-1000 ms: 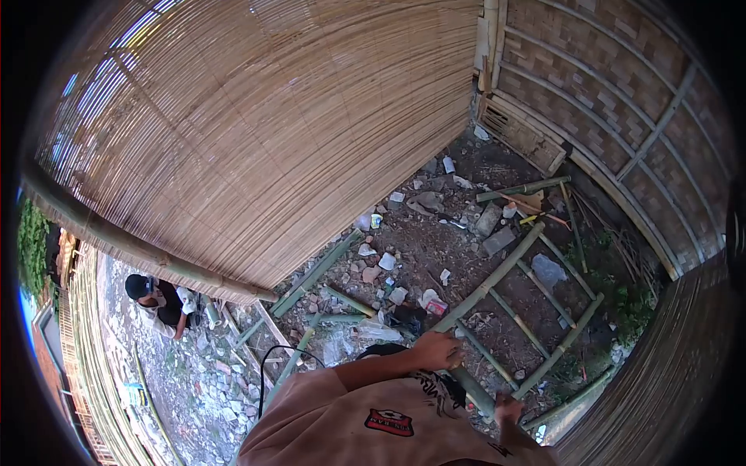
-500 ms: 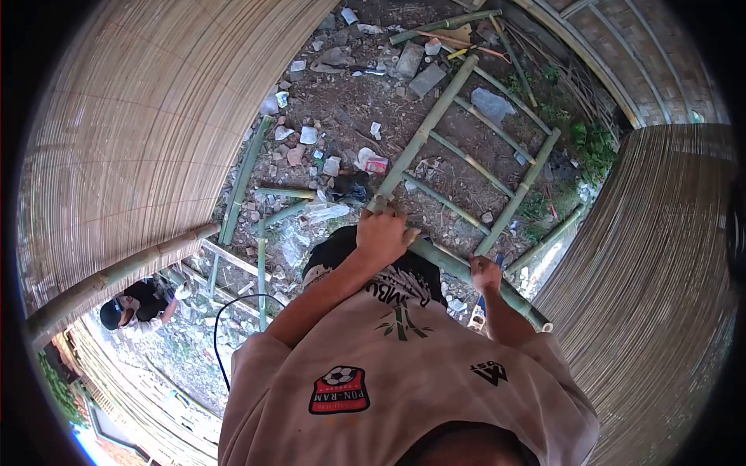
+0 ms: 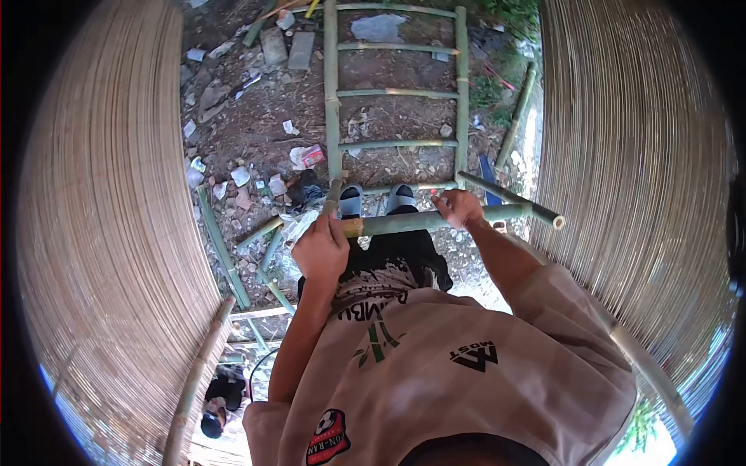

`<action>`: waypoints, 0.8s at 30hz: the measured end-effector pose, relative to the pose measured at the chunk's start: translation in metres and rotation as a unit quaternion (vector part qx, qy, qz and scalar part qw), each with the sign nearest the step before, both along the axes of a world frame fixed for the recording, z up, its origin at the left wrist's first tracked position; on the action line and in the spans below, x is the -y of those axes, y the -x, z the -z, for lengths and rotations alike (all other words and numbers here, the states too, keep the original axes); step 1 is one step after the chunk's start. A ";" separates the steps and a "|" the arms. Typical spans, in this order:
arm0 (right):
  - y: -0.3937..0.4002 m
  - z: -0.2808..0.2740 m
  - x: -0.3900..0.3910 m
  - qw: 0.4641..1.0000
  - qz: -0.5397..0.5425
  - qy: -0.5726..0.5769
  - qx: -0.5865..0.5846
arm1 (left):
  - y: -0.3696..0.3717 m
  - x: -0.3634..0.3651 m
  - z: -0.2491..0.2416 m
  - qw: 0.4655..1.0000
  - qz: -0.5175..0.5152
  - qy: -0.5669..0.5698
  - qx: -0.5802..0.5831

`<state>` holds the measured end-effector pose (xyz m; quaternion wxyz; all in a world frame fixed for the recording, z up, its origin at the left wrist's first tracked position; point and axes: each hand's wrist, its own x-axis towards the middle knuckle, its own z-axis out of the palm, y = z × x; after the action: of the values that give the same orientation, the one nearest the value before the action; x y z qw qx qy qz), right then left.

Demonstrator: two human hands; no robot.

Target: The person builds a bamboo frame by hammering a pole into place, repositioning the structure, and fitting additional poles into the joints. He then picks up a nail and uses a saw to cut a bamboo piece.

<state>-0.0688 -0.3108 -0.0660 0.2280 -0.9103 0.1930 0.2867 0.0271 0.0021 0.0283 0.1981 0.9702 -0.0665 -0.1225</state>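
Bamboo frame: before shirt
Left hand: curled around its corner
Right hand: pinching it
Shirt: "MOST", "ON-RAM"

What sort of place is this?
Probably a small outdoor building site: there's a green bamboo ladder-like frame, brown rubble-strewn ground and tan screens of thin slats on both sides.

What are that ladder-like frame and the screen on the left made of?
The ladder-like frame looks like smooth, greenish, unpainted bamboo: its round poles show nodes. The left screen seems dry and matte, its thin tan strips suggesting split bamboo or reed.
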 end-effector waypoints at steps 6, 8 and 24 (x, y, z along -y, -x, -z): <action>0.000 -0.004 0.002 0.997 -0.003 -0.005 -0.082 | 0.003 0.002 -0.003 0.998 0.033 -0.051 0.008; 0.001 -0.005 0.002 0.995 -0.035 0.002 -0.093 | 0.005 -0.001 0.000 0.996 0.071 -0.043 0.028; -0.002 -0.006 -0.002 0.999 -0.017 -0.012 -0.040 | -0.005 -0.001 -0.004 0.992 0.094 -0.066 0.046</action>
<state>-0.0667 -0.3086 -0.0598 0.2257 -0.8986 0.1828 0.3289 0.0322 0.0031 0.0323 0.1183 0.9752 -0.1584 -0.0999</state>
